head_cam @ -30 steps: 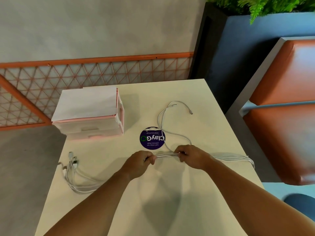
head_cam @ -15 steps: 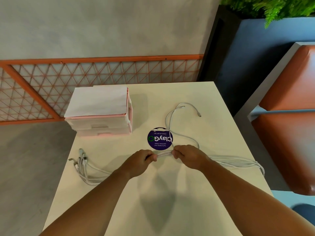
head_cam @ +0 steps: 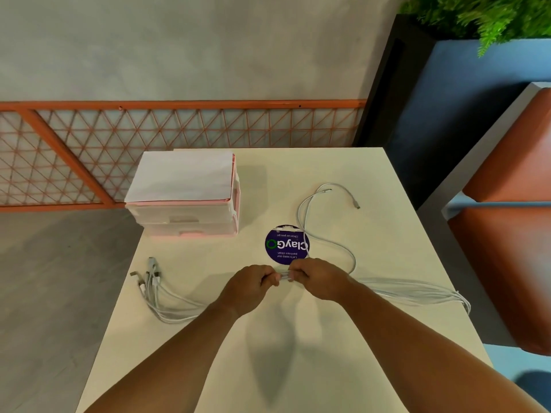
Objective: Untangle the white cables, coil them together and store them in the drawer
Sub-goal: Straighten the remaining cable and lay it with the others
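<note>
Several white cables (head_cam: 411, 290) lie bundled across the cream table (head_cam: 328, 368). My left hand (head_cam: 253, 283) and my right hand (head_cam: 317, 278) pinch the bundle close together at the table's middle. The plug ends (head_cam: 150, 275) fan out at the left edge, and the folded bundle runs to the right edge. One loose cable (head_cam: 301, 216) loops away toward the back, ending in a plug (head_cam: 357, 205). A pink and clear drawer unit (head_cam: 190, 213) stands at the back left, its drawers shut.
A purple round sticker (head_cam: 283, 248) sits on the table just beyond my hands. White paper (head_cam: 182, 175) lies on top of the drawer unit. An orange bench (head_cam: 512, 222) stands to the right, and an orange lattice railing (head_cam: 149, 126) runs behind the table.
My two hands have slid closer together along the bundle, leaving only a short stretch of cable between them. The cables on the table have barely shifted.
</note>
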A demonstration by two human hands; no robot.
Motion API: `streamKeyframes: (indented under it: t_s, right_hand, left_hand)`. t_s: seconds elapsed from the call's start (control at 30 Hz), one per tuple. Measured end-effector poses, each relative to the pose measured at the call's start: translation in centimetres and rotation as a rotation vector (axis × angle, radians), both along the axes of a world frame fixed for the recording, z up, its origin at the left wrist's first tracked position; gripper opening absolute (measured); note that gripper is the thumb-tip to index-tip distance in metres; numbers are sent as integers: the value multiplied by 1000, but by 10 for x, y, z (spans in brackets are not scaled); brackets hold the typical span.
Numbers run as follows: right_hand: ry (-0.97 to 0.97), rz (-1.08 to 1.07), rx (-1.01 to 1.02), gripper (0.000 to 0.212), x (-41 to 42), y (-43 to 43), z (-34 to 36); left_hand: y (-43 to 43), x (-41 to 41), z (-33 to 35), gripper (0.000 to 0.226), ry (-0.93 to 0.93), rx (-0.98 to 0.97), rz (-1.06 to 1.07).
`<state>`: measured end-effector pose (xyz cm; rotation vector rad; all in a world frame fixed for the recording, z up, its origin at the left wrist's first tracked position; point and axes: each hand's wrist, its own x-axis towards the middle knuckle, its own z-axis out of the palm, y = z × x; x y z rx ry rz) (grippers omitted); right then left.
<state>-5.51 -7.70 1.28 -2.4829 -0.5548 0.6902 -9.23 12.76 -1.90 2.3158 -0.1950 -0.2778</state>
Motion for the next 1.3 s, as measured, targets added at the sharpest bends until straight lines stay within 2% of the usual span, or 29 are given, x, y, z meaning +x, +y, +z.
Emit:
streamKeyframes:
  t_s: [0.1,0.2,0.23,0.27,0.37,0.43,0.47,0.57,0.63,0.7,0.77,0.83,1.0,1.13,1.3]
  right_hand:
    - [-29,-38,-21,19,2,-3,-1]
    - [-44,-67,-42,21,8,-6,0]
    - [-48,-74,-39,20,11,-6,1]
    - [-44,-83,-37,20,13,-6,3]
    - [-23,-117,2,22,17,-4,8]
    - [-20,-136,20,25,17,-6,12]
    - [-19,-136,27,27,17,-5,14]
    - [13,-108,57,28,14,-4,15]
    - [38,-94,69,29,11,-5,12]
    - [51,-90,71,28,10,-8,7]
    - [56,-92,70,24,12,-11,5]
    - [57,-94,60,22,13,-12,3]
    - [105,-132,49,30,10,11,10]
    - [140,-11,71,31,2,62,23]
    - [85,157,-34,31,-6,93,15]
  left_hand:
    - [-3,-4,2,30,-80,-6,32]
    - [-13,-15,10,29,-448,-12,71]
    - [-19,-23,13,23,-472,-77,96]
    - [-27,-30,16,23,-392,-186,119]
    - [-45,-43,22,45,127,-517,269]
    - [-49,-40,19,59,436,-742,513]
    - [-47,-37,18,60,531,-878,652]
    - [-40,-25,12,41,560,-1238,1016]
    - [-31,-20,9,23,500,-1378,1199]
    - [-17,-18,4,17,425,-1393,1315]
    - [-4,-20,1,20,357,-1310,1365]
    - [3,-23,1,24,304,-1230,1382]
    - [4,-28,4,24,214,-1192,1411]
    - [2,-28,7,25,201,-1227,1420]
    - [12,-29,5,35,168,-1161,1421]
